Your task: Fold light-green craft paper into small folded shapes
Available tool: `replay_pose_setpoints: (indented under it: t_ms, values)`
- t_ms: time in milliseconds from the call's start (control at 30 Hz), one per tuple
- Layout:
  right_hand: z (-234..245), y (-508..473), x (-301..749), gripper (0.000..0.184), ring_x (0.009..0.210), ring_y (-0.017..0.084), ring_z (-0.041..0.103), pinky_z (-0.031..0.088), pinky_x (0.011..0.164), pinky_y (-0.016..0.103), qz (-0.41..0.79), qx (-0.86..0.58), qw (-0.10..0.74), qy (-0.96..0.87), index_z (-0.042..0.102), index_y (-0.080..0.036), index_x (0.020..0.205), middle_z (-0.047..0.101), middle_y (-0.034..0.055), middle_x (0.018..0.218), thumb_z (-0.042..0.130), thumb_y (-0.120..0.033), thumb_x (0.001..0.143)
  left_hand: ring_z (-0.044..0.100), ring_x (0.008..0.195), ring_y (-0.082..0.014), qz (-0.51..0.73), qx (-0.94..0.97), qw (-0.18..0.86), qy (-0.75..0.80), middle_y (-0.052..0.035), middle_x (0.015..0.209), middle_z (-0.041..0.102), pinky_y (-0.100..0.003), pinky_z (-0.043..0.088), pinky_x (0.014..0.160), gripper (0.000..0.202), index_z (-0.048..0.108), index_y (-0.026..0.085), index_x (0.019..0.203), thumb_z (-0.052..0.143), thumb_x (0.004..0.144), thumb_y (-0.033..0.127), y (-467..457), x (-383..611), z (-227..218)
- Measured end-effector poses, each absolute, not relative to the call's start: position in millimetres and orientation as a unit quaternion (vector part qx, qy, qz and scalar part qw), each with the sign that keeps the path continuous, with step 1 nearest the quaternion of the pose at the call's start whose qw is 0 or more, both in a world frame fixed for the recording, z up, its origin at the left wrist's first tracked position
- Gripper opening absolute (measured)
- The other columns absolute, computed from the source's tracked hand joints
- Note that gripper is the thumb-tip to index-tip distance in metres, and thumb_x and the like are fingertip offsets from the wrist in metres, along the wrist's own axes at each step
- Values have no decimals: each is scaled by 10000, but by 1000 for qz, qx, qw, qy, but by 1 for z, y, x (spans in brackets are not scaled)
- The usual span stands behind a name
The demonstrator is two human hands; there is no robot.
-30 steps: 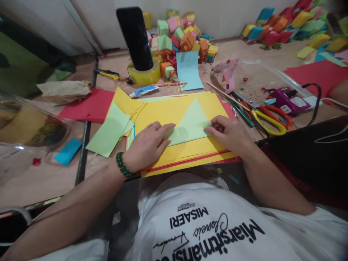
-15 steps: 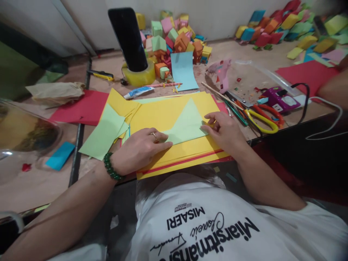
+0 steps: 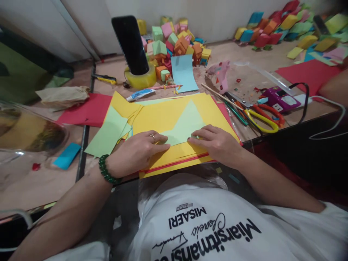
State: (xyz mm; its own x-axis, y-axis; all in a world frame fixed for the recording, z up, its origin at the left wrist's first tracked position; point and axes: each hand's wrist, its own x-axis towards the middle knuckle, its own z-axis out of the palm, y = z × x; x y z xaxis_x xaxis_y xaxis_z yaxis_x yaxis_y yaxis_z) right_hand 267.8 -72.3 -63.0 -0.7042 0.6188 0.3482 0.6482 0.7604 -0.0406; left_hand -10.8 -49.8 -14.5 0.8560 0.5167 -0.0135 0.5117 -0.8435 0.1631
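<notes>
grip open on both: left hand [image 3: 136,152] flat, right hand [image 3: 217,143] fingertips down, pressing opposite ends of green paper triangle [image 3: 186,123], long edge running across frame centre

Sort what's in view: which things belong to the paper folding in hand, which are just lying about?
In hand: left hand and right hand pressing the green folded paper, which lies on the yellow sheet stack.
Lying about: scissors, glue gun, phone in the tape roll, folded paper cubes, blue sheet, red sheet.
</notes>
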Motion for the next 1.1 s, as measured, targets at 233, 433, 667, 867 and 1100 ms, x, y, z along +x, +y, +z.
replay_pose_setpoints:
  t_ms: [233, 433, 667, 867, 1100]
  values:
    - [-64, -79, 270, 359, 907, 194, 580, 514, 756, 317, -16, -368, 211, -905, 663, -193, 1072, 683, 93, 1027, 399, -33, 888, 577, 1201, -198, 31, 933, 175, 312, -33, 1311, 617, -340, 507, 982, 551, 688, 246, 1105, 399, 703, 5, -58, -32, -12]
    - [-48, -81, 263, 344, 822, 196, 583, 497, 646, 291, -53, -373, 154, -913, 668, -167, 1033, 699, 84, 962, 414, -18, 856, 621, 1077, -202, 93, 933, 155, 311, -74, 1166, 682, -328, 511, 910, 356, 711, 203, 943, 388, 849, 88, -57, -32, -13]
    - [-50, -82, 266, 354, 858, 208, 570, 491, 678, 301, -66, -368, 140, -917, 659, -164, 1070, 690, 94, 990, 426, -20, 846, 582, 907, -251, 29, 960, 35, 276, -111, 1056, 671, -398, 461, 789, 312, 656, 196, 1051, 408, 938, 347, -65, 1, -9]
    - [-55, -77, 299, 369, 846, 182, 580, 470, 685, 289, -59, -447, 164, -877, 696, -202, 1014, 703, 68, 958, 420, -20, 850, 568, 714, -208, 10, 959, -27, 282, -84, 807, 625, -332, 447, 661, 294, 639, 157, 937, 371, 958, 276, -66, 12, -15]
    - [-55, -72, 305, 358, 866, 196, 587, 475, 708, 299, -33, -452, 170, -875, 707, -197, 1005, 710, 77, 954, 450, -21, 828, 627, 755, -231, -73, 938, -125, 314, -117, 886, 659, -312, 488, 621, 287, 627, 109, 1048, 426, 862, 21, -66, 47, -11]
